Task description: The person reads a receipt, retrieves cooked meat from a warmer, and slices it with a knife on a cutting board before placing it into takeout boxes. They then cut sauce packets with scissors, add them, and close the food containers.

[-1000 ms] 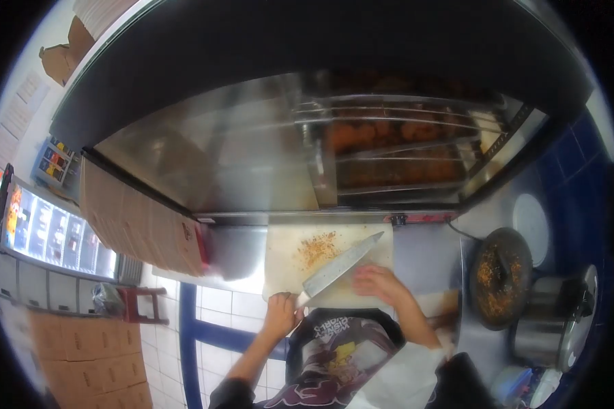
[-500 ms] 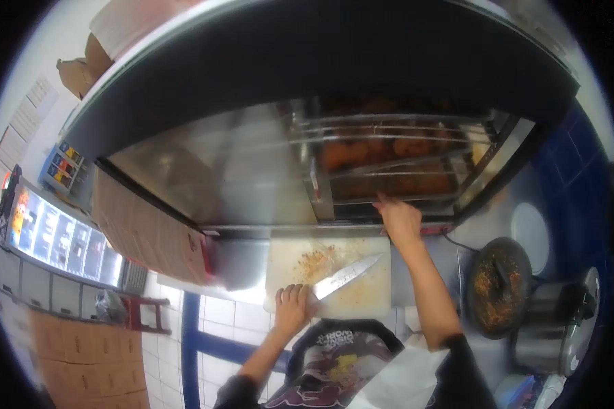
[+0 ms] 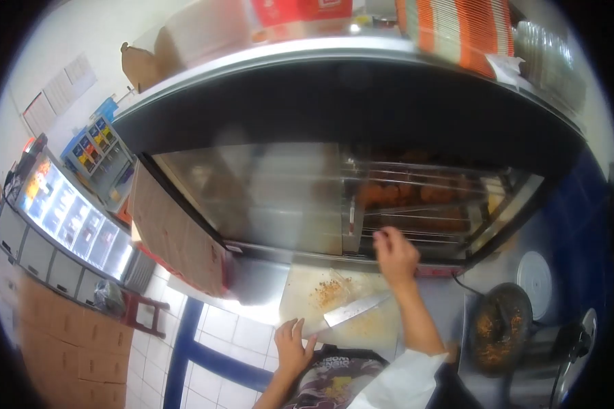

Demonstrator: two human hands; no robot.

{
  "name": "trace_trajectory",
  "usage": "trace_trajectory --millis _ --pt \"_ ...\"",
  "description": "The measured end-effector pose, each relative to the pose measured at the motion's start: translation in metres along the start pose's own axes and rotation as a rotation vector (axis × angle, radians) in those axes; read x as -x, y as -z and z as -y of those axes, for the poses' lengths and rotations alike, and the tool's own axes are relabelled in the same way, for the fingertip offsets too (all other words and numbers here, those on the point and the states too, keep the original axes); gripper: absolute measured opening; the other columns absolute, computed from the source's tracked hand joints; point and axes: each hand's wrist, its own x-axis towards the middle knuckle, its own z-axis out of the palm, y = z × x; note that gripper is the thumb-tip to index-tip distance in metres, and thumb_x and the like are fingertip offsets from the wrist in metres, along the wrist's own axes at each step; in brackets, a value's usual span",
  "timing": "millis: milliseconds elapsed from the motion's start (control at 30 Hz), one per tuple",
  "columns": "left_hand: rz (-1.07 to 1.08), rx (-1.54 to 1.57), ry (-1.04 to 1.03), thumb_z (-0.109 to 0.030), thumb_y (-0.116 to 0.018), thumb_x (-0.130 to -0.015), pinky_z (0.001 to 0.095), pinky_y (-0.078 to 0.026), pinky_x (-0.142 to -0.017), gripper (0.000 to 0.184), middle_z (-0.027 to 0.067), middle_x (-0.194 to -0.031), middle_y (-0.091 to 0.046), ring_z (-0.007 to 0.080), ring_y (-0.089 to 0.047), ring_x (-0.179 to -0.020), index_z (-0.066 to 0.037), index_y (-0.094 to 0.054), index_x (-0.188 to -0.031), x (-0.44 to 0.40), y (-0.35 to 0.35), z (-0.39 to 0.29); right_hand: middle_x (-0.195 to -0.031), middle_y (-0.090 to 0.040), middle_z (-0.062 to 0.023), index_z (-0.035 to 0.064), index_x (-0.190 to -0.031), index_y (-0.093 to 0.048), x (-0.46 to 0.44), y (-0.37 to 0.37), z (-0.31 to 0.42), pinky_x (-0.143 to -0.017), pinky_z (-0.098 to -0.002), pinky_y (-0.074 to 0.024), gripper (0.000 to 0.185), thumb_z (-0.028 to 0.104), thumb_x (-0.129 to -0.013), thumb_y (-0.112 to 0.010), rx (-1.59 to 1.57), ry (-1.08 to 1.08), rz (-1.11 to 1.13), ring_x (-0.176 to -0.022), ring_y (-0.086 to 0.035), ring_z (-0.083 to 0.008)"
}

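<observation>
My left hand [image 3: 293,346] rests at the near left edge of the white cutting board [image 3: 372,332], its fingers stretched out and apart beside the handle end of a wide-bladed knife [image 3: 351,311]. That knife lies flat on the board. Next to the blade sit brown chopped crumbs [image 3: 329,293]. In front of the open right side of a black-framed warming cabinet [image 3: 286,198] is my right hand [image 3: 396,258], fingers curled together; whether they hold anything is hidden. Behind it, browned food [image 3: 406,196] sits on wire racks inside the cabinet.
A dark pan [image 3: 500,330] with brown bits and a utensil stands at the right, near a round white lid [image 3: 534,285] and a metal pot [image 3: 549,378]. Left of the board is a stack of flat cardboard [image 3: 177,235]. A striped cloth [image 3: 457,31] lies on the cabinet top.
My right hand has drawn back from the cabinet opening toward me. The fingers of my left hand have spread off the knife handle. The view has tilted upward.
</observation>
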Motion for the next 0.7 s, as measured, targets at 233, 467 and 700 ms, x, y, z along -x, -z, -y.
trace_trajectory --millis 233,467,700 --pt "-0.065 0.183 -0.169 -0.020 -0.074 -0.084 0.0513 -0.036 -0.100 0.052 0.0197 -0.123 -0.056 0.0387 -0.051 -0.114 -0.002 -0.055 -0.129 -0.044 0.012 -0.021 -0.069 -0.061 -0.0004 0.0143 -0.086 -0.059 -0.041 -0.032 0.057 -0.053 -0.0334 -0.0473 0.018 0.018 -0.079 -0.075 0.112 0.289 -0.103 -0.057 -0.064 -0.0185" --pt "0.074 0.330 0.094 -0.016 -0.070 -0.089 0.0478 -0.043 -0.095 0.047 0.0251 -0.125 -0.058 0.0372 -0.059 -0.105 0.002 -0.055 -0.130 -0.029 0.039 0.009 -0.071 -0.055 0.0015 0.0177 -0.091 -0.065 -0.035 0.038 0.017 -0.053 -0.0318 -0.0445 0.015 0.018 -0.078 -0.072 0.499 0.338 -0.191 -0.061 -0.061 -0.0156" --pt "0.543 0.778 0.262 -0.034 -0.058 -0.101 0.0322 -0.053 -0.083 0.049 0.0144 -0.085 -0.075 0.0191 -0.070 -0.084 0.002 -0.056 -0.134 -0.020 0.024 0.043 -0.074 -0.058 -0.0035 0.0157 -0.108 -0.068 -0.024 0.145 -0.036 -0.055 -0.0375 -0.0523 0.027 0.019 -0.081 -0.071 0.817 0.078 -0.149 -0.064 -0.065 -0.0213"
